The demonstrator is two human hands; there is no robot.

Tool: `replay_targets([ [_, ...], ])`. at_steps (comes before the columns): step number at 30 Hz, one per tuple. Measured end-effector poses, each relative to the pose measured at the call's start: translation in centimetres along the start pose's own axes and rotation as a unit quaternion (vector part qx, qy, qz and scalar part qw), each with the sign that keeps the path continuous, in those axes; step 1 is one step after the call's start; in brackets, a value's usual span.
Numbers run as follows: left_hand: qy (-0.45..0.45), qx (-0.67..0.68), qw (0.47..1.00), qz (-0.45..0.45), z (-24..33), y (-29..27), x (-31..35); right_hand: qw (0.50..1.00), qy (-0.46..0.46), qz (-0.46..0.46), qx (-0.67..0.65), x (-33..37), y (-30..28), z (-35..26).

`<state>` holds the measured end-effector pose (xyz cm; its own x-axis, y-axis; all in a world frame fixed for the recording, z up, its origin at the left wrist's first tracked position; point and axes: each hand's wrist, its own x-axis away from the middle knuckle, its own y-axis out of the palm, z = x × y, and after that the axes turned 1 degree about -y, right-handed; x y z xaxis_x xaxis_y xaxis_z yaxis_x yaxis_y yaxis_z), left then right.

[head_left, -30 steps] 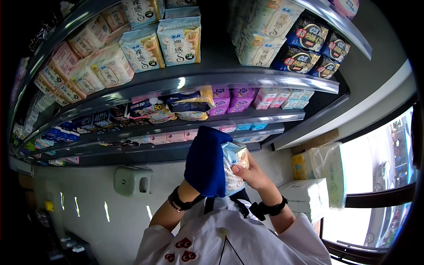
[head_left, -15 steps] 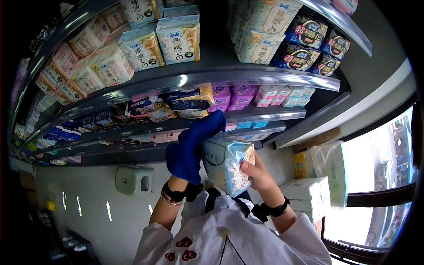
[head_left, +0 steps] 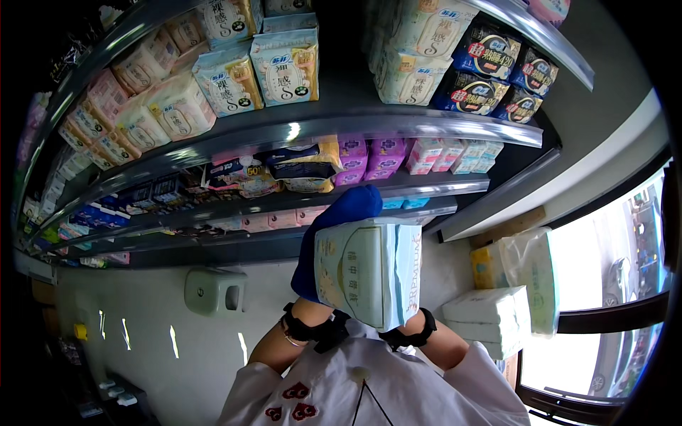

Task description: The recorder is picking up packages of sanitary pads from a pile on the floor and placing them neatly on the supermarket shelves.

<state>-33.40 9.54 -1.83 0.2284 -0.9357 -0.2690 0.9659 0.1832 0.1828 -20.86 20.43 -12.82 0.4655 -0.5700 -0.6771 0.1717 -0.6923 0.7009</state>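
Left hand [head_left: 306,270]: inside a royal-blue cloth covering [head_left: 362,201]; finger closure can't be told; fabric could slip on smooth wrapping.
Pale-blue, box-shaped, plastic-wrapped package [head_left: 356,275]: raised before the torso; uneven support might tip it.
Right hand [head_left: 412,325]: fingers hidden behind it, grip can't be told.

Pale boxy package [head_left: 359,277], blue cloth [head_left: 342,211] alongside
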Motion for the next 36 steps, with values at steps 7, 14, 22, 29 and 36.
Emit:
replay_targets([
  [7,-0.036,-0.036,0.998,0.040,0.9,0.9,0.5,0.639,-0.084,0.162,0.747,-4.7,8.3,-1.7],
  [14,-0.015,0.123,0.979,0.164,-1.0,1.4,-0.8,0.615,-0.095,0.169,0.764,-6.4,15.2,2.9],
  [22,-0.070,0.130,0.985,0.091,-1.0,-4.8,-1.9,0.628,0.062,-0.060,0.773,-9.8,16.1,-2.2],
  [29,0.165,-0.456,0.868,0.104,4.0,-6.6,-0.8,0.836,0.215,0.137,0.486,-11.6,14.5,-2.5],
  [36,0.220,-0.500,0.817,0.187,3.0,-11.5,4.7,0.891,0.170,0.177,0.381,-24.6,14.7,-6.7],
])
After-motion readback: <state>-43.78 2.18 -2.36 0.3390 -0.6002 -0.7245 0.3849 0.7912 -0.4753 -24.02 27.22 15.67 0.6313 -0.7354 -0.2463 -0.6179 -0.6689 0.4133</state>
